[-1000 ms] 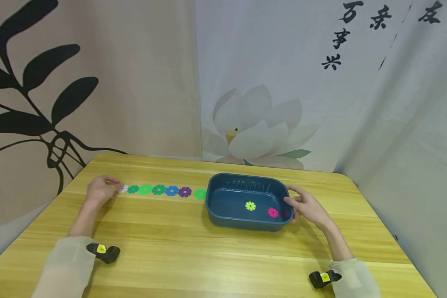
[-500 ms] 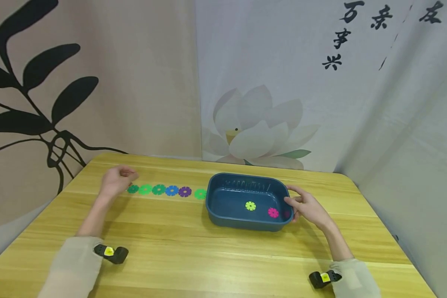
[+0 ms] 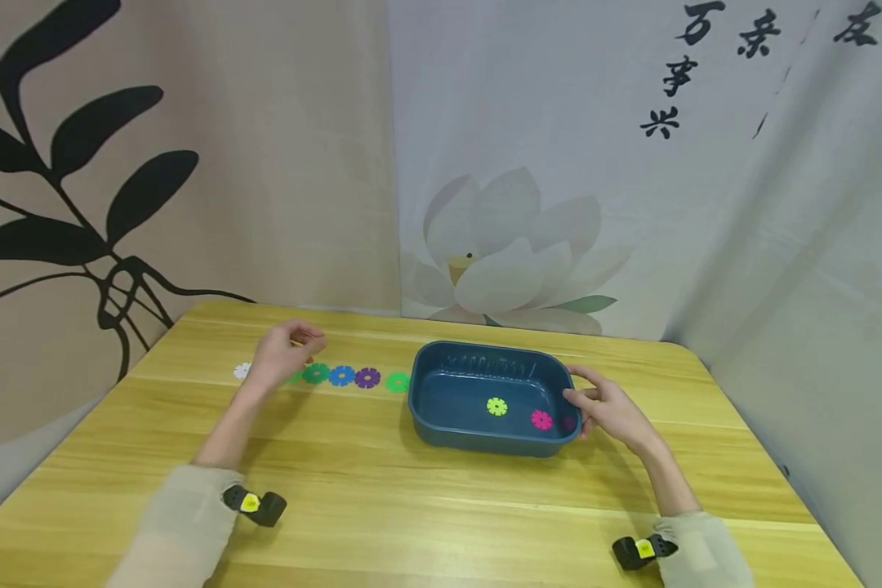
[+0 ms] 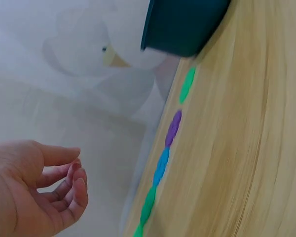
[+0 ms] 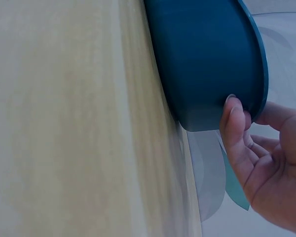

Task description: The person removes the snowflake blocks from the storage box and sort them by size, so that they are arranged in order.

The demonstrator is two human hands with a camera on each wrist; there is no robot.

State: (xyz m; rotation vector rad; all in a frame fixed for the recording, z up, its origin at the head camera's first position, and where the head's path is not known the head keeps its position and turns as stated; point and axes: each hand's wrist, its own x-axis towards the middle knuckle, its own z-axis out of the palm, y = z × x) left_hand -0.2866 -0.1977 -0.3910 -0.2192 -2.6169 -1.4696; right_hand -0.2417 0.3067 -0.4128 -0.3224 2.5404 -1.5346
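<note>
My right hand (image 3: 612, 411) grips the right end of a dark blue rectangular plastic basin (image 3: 470, 443), pinching its rim. Inside lie a yellow flower-shaped disc (image 3: 496, 407) and a pink disc (image 3: 541, 420). My left hand (image 3: 279, 353) hovers over the left part of a row of discs, its fingers loosely curled with nothing seen between them in the left wrist view. The row shows a white disc (image 3: 242, 371), a dark green disc (image 3: 316, 374), a blue disc (image 3: 341, 376), a purple disc (image 3: 367, 377) and a light green disc (image 3: 397, 382). My left hand and wrist hide some discs.
The wooden table (image 3: 426, 514) reaches back to a printed curtain (image 3: 309, 163) with leaves, a lotus and dark characters. A gap separates the purple disc from the light green one, which sits right at the basin's left end.
My left hand has left the white disc at the row's left end, which lies on the table, and moved right above the row. My right hand stays on the basin.
</note>
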